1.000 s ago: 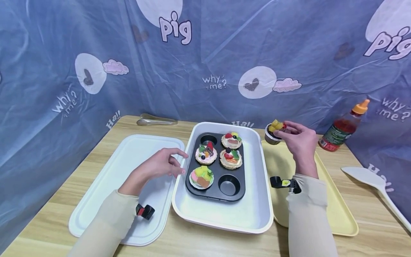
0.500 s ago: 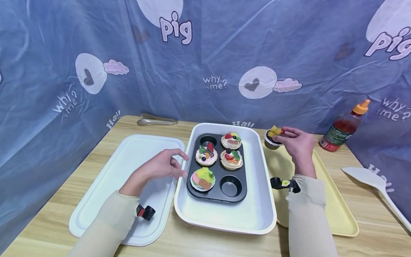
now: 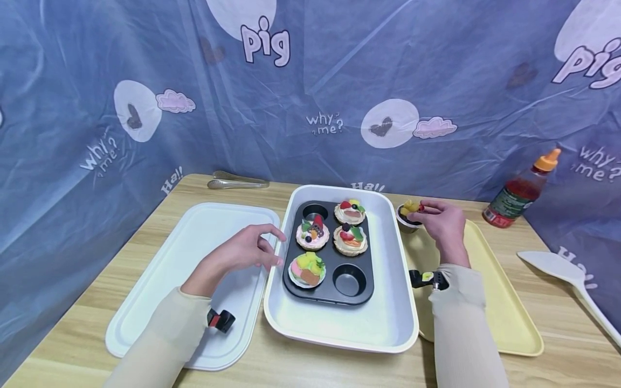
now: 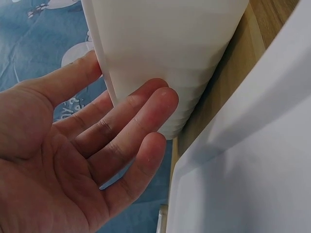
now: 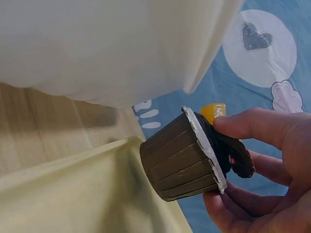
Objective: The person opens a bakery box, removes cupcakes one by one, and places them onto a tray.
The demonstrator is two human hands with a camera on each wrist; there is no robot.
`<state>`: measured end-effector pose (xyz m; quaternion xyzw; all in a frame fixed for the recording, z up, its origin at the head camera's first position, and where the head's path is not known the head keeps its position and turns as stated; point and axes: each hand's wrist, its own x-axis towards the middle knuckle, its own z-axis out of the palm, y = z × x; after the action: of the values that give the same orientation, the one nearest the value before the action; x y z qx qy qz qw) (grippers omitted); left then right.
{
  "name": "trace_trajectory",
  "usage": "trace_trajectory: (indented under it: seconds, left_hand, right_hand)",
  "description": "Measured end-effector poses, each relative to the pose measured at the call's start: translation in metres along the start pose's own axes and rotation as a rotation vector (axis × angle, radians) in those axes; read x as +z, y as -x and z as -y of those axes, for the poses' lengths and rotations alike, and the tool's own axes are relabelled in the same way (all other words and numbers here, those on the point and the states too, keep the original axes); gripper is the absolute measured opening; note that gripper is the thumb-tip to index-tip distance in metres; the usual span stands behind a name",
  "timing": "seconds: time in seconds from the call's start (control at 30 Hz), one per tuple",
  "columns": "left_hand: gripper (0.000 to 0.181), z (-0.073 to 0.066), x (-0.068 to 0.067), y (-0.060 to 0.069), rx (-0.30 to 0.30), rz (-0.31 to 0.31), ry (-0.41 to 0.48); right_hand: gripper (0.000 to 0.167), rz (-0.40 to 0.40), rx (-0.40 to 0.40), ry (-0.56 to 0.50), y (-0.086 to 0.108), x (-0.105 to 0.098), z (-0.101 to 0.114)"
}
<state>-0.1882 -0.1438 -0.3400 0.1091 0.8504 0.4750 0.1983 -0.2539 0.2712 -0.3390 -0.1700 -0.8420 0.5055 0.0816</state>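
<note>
My right hand (image 3: 442, 223) pinches a chocolate cupcake (image 5: 180, 158) in a brown pleated cup with a white rim. Yellow pieces and a bit of red top it. The cupcake hangs above the far left corner of the yellow tray (image 3: 485, 285), beside the deep white tub (image 3: 339, 328). My left hand (image 3: 247, 249) rests at the tub's left rim, fingers loosely spread and holding nothing. Inside the tub lies a dark muffin tin (image 3: 324, 293). Several fruit tarts sit in its cups, including a pink cream tart (image 3: 312, 235) and a yellow-topped one (image 3: 307, 270). Its near right cup (image 3: 349, 279) is bare.
A flat white tray (image 3: 204, 242) lies under my left arm. Metal tongs (image 3: 237, 181) lie at the back left. A red sauce bottle (image 3: 521, 191) stands at the back right, and a white spatula (image 3: 563, 272) lies along the right side. Blue printed cloth hangs behind.
My right hand has lowered the cupcake and shifted it slightly left, towards the tub. The tub and tin moved slightly to the right, then stopped. My left hand stays almost still.
</note>
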Motion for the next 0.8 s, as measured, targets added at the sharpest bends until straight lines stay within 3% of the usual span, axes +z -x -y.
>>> trace_trajectory:
  seconds: [0.8]
  left_hand:
    - [0.044, 0.0019, -0.0005, -0.0020, 0.000, 0.003, 0.004]
  right_hand:
    - [0.059, 0.023, 0.029, 0.050, -0.0037, 0.0007, -0.0099]
